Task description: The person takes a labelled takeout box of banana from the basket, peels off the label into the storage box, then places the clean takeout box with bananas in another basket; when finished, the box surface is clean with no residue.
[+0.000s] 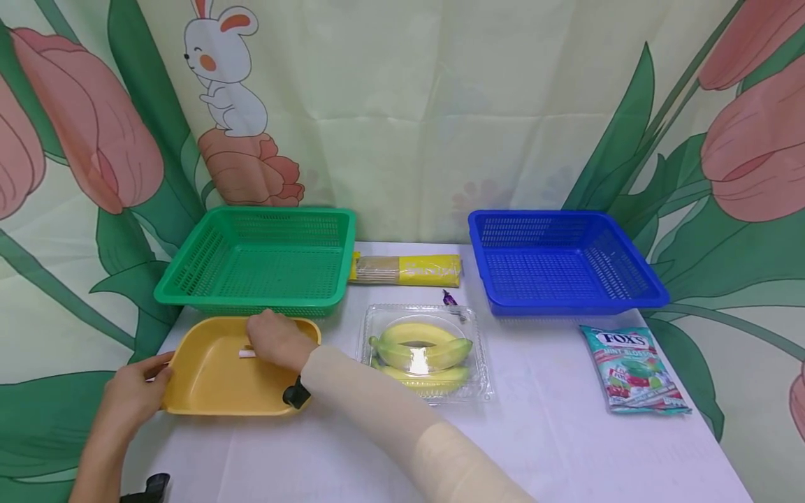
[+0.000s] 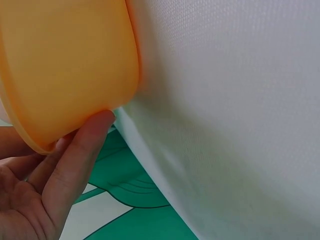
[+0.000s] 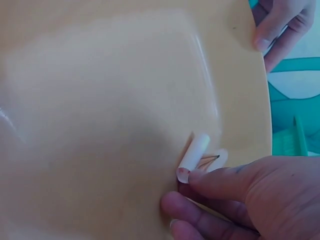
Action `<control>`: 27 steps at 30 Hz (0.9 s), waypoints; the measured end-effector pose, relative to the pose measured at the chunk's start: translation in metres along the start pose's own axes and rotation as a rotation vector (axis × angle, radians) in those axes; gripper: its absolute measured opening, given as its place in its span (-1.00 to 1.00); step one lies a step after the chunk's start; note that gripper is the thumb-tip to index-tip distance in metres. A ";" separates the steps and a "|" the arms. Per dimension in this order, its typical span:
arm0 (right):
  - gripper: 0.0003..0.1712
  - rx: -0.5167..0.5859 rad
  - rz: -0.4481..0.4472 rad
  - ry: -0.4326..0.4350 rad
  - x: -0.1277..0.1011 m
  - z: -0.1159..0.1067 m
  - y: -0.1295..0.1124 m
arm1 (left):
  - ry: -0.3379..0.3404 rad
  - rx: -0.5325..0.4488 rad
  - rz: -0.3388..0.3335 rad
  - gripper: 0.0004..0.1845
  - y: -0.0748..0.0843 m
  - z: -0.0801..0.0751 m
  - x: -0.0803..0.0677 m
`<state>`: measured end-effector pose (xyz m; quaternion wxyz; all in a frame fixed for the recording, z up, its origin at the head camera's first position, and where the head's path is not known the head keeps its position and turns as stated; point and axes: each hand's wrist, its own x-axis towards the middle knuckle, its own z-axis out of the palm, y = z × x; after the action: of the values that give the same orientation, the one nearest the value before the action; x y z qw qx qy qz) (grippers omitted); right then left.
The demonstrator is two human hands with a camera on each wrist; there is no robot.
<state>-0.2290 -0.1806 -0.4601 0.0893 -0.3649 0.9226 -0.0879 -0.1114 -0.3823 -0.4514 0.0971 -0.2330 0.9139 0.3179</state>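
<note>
Pinching the small white roll (image 3: 194, 156) cleanly looks like the step in hand; I judge it wants the fingertips (image 3: 200, 176) closed low on the roll's near end, since it lies loose on the smooth floor of the yellow tray (image 1: 207, 381) and could skid away; the right hand (image 1: 274, 340) reaches across from the right, forearm slanted over the table (image 1: 541, 419), fingers curled down and touching the roll, though a closed grasp does not show; the left hand (image 1: 133, 397) grips the tray's left rim, thumb on top, fingers under, steadying it; the tray sits at the table's front-left corner, just before the green basket (image 1: 251, 260); the clear box of bananas (image 1: 423, 349) lies beside it, toward the middle.
</note>
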 end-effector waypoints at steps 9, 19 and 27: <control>-0.79 -0.050 -0.002 0.004 -0.001 0.000 -0.001 | 0.012 -0.002 0.018 -0.43 0.000 0.001 -0.003; -0.78 -0.088 -0.014 0.019 0.003 0.002 -0.002 | 0.014 0.019 0.036 -0.43 0.000 -0.001 -0.003; -0.83 -0.105 0.003 0.020 0.003 0.002 -0.003 | 0.011 0.020 0.035 -0.42 -0.001 -0.001 -0.002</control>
<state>-0.2288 -0.1846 -0.4616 0.0609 -0.3668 0.9273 -0.0431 -0.1086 -0.3826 -0.4507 0.0887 -0.2178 0.9216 0.3089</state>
